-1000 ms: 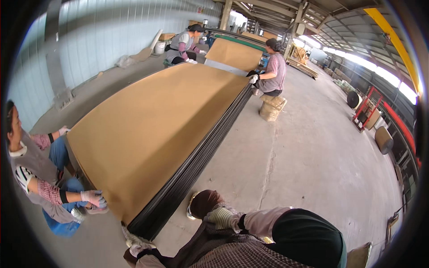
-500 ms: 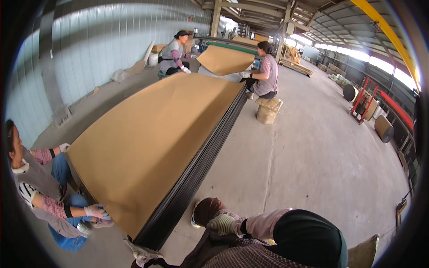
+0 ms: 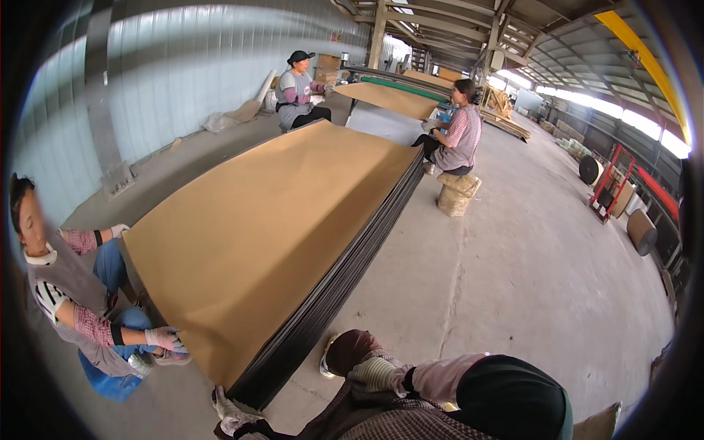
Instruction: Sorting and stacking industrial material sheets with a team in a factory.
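Observation:
A large tan sheet (image 3: 271, 235) covers a long stack of dark-edged sheets (image 3: 323, 323). My left hand (image 3: 233, 416), in a pale work glove, is at the stack's near corner with a finger stretched toward the tan sheet's edge. My right hand (image 3: 375, 372), in a cream striped glove, lies against a dark maroon rounded shape (image 3: 352, 352); its fingers cannot be made out. At the left, a seated co-worker holds the sheet's near edge with two gloved hands (image 3: 165, 339). Two other people sit at the far end, where another tan sheet (image 3: 389, 99) rises over a pale grey surface (image 3: 392, 123).
A wrapped block seat (image 3: 458, 194) supports the person at the far right of the stack. A red hand truck (image 3: 612, 183) and large rolls (image 3: 642, 232) stand at the right. A corrugated wall (image 3: 176, 81) runs along the left. Concrete floor (image 3: 506, 264) lies right of the stack.
The view has shifted, so the scene sits lower and further right. The far-left person has straightened and raised a hand. My left hand's finger now points up beside the sheet corner.

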Motion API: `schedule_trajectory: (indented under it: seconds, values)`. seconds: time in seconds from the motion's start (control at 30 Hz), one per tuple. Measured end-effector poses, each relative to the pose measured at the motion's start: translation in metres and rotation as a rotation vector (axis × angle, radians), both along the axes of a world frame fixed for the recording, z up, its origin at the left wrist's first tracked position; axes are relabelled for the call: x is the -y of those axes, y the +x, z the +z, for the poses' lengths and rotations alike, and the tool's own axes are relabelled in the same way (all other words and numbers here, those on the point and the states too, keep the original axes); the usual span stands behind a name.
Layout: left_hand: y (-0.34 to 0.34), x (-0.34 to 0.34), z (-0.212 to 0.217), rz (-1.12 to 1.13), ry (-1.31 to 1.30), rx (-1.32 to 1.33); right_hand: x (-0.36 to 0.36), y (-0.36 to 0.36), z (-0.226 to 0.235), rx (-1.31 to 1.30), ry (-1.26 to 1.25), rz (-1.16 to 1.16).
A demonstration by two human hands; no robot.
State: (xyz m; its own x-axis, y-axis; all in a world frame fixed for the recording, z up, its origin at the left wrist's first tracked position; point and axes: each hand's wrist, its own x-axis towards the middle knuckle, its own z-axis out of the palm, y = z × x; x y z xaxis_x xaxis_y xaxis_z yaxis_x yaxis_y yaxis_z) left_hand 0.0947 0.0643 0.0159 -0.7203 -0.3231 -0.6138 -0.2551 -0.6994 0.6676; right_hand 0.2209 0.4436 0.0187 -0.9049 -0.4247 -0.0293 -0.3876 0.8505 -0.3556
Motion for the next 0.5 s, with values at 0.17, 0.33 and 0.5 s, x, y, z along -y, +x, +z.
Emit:
schedule_trajectory:
  seconds: [0.17,0.33,0.5]
  values:
    - [-0.009,0.048,-0.089,-0.100,-0.216,-0.124,0.028,-0.015,0.054,0.246,0.113,-0.006]
    - [-0.016,0.046,-0.099,-0.138,-0.639,-0.177,0.020,0.002,0.015,0.057,-0.007,-0.074]
    - [-0.014,0.060,-0.106,0.002,-0.239,-0.128,0.031,-0.002,0.017,0.105,0.131,-0.041]
